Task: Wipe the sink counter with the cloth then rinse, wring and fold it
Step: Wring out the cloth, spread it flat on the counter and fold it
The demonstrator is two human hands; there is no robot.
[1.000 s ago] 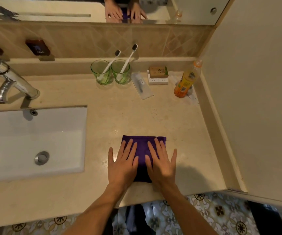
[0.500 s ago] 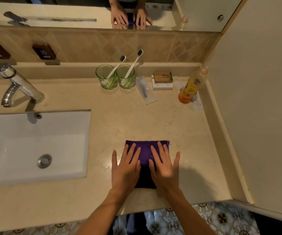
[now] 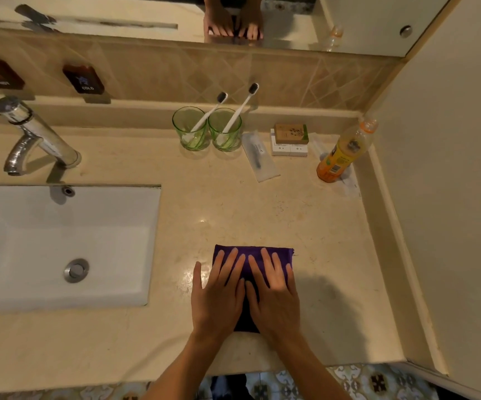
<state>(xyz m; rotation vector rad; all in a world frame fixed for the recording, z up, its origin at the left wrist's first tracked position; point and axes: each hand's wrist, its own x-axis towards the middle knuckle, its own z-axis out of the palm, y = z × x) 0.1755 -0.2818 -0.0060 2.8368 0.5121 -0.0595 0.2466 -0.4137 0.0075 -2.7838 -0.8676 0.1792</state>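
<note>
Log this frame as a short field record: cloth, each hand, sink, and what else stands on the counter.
cloth: purple cloth, folded, flat on the counter near its front edge
left hand: flat on the cloth, fingers straight
right hand: flat on the cloth, fingers straight
sink: left of the cloth, no water seen running from the faucet
other items: two green glasses with toothbrushes, orange bottle

Purple cloth [image 3: 253,253] is folded into a flat rectangle, lying on the beige stone table [image 3: 262,209] near its front edge, right of the sink [image 3: 60,246] and well apart from it. Only the cloth's far strip and a dark sliver between the hands show; left hand [image 3: 219,298] and right hand [image 3: 275,298] rest flat on it, side by side, fingers straight.
</note>
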